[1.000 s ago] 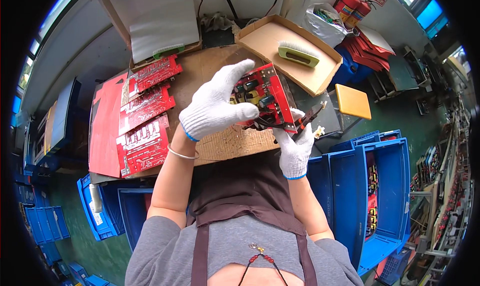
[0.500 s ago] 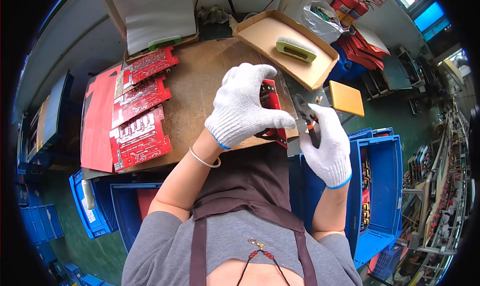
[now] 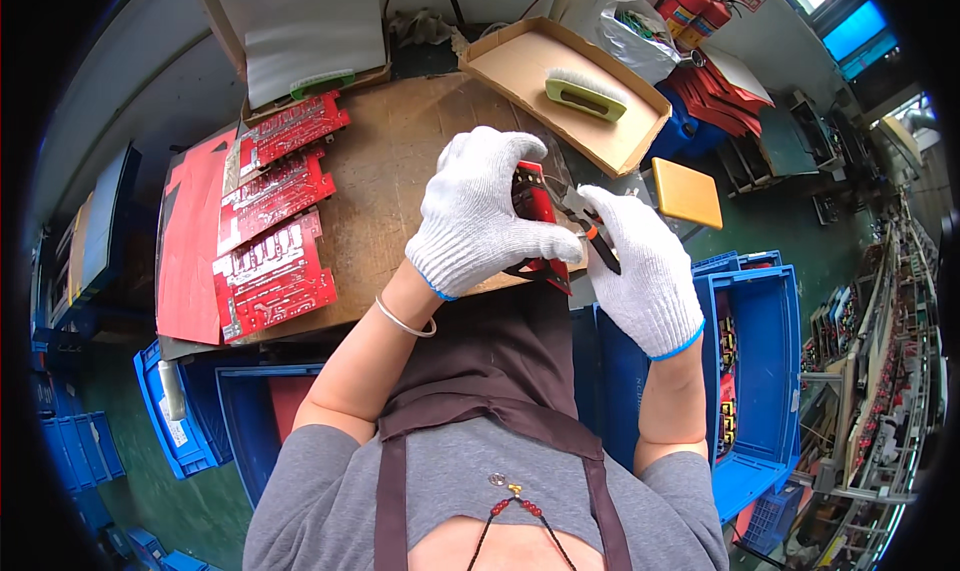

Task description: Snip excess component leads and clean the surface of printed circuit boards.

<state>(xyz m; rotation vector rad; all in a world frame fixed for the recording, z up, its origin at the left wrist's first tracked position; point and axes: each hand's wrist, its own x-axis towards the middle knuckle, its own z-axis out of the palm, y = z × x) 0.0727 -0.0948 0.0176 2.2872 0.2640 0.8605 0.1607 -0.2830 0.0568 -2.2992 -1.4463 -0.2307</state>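
My left hand [image 3: 480, 206], in a white knit glove, grips a red circuit board [image 3: 541, 207] by its edges, thumb at the near side and fingers at the far side. The board is tilted up on edge, and part of it is hidden behind the glove. In my right hand [image 3: 645, 261], also gloved, is a pair of cutting pliers [image 3: 590, 229] with orange and black handles. Their jaws are right beside the board's right face; whether they touch it I cannot tell. Several red circuit boards [image 3: 275, 271] lie overlapping on the left of the worktable [image 3: 390, 121].
A shallow cardboard tray [image 3: 500, 56] holds a green-handled brush [image 3: 585, 99] at the back. To its right are a yellow block [image 3: 687, 193] and a white plastic bag [image 3: 640, 46]. Blue crates [image 3: 765, 371] stand low at both sides. Red sheets [image 3: 188, 261] lie at the table's left edge.
My right hand has moved left with the pliers, bringing their jaws up to the board. My left hand still holds the board in nearly the same place.
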